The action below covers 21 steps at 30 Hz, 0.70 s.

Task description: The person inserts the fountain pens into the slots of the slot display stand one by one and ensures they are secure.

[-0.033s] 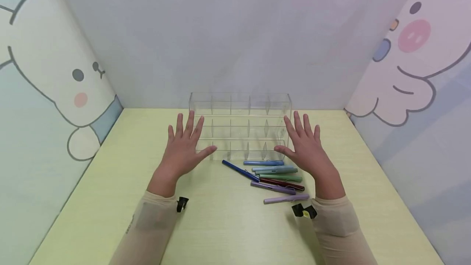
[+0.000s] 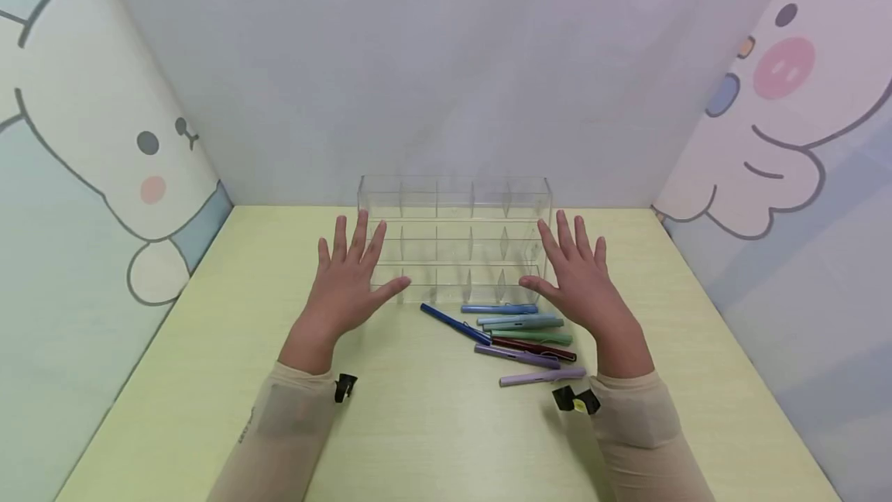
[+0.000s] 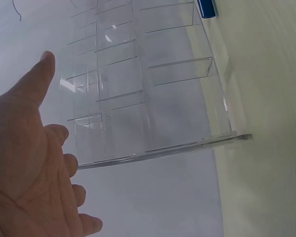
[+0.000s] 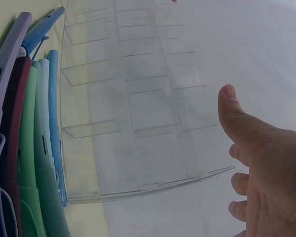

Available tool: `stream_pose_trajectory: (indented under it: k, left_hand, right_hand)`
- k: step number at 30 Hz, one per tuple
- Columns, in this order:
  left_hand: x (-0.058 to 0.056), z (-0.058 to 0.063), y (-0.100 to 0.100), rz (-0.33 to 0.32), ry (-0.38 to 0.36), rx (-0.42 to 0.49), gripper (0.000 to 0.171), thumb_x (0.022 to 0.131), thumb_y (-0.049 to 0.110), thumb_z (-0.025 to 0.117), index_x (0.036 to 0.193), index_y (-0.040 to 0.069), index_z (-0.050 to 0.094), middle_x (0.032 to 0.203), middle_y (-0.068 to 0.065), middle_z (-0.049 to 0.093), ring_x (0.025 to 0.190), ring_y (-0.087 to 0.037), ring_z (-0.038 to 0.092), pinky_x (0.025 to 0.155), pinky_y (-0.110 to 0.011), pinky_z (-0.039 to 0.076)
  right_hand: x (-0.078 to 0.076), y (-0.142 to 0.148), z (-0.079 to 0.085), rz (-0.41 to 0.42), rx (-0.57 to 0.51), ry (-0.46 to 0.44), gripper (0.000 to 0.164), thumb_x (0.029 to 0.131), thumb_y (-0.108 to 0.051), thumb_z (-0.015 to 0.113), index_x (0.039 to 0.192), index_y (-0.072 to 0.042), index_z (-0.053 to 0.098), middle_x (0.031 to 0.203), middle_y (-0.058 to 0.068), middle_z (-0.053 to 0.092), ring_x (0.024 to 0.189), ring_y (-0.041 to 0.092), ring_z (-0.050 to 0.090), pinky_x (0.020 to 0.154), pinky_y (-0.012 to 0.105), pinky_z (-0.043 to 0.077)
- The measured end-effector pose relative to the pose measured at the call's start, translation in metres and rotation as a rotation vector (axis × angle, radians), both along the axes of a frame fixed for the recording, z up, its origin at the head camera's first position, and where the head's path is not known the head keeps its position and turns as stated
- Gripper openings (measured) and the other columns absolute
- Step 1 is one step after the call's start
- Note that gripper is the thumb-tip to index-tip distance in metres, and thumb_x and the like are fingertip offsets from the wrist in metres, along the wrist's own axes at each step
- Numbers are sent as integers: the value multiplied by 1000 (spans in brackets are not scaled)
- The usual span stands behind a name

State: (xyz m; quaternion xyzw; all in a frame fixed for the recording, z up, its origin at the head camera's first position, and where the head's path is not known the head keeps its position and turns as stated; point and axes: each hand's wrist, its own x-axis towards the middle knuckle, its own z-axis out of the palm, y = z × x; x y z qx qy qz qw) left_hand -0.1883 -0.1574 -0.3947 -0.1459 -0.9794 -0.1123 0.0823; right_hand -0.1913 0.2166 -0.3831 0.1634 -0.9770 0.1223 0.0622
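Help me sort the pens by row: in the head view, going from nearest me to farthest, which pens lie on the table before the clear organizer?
Lilac pen → purple pen → dark red pen → green pen → teal pen → light blue pen → blue pen → clear organizer.

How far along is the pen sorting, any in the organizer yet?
Done: nothing visible; the clear organizer's compartments look empty. In hand: nothing. The left hand and right hand are open, fingers spread, either side of the organizer; contact can't be judged. Left: all the pens lie loose on the table in front of it, dark blue pen included.
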Motion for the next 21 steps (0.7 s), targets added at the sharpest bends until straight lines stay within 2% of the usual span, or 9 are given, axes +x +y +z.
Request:
stream_pose_trajectory:
  k: [15, 19, 21]
  left_hand:
    - [-2, 3, -2, 14, 24, -4, 96, 89, 77, 40, 159, 28, -4, 163, -1, -22, 149, -36, -21, 117, -68, -3]
    - [-4, 2, -4, 9, 25, 33, 96, 89, 76, 41, 158, 29, -6, 163, -1, -23, 149, -35, -22, 117, -67, -2]
    - [-7, 1, -6, 1, 20, 85, 96, 90, 75, 42, 158, 29, -9, 162, 1, -26, 149, -33, -23, 118, -67, -1]
  right_hand:
    - [-2, 0, 3, 0, -10, -12, 98, 91, -64, 54, 159, -26, -4, 164, 6, -19, 148, 29, -24, 115, 70, -7]
    - [-1, 0, 4, 0, -17, -14, 99, 91, -64, 55, 159, -25, -5, 164, 5, -21, 148, 30, -24, 115, 70, -7]
    - [-1, 2, 4, -2, -21, -15, 99, 91, -64, 55, 159, -25, -5, 164, 6, -20, 149, 30, -24, 115, 70, -5]
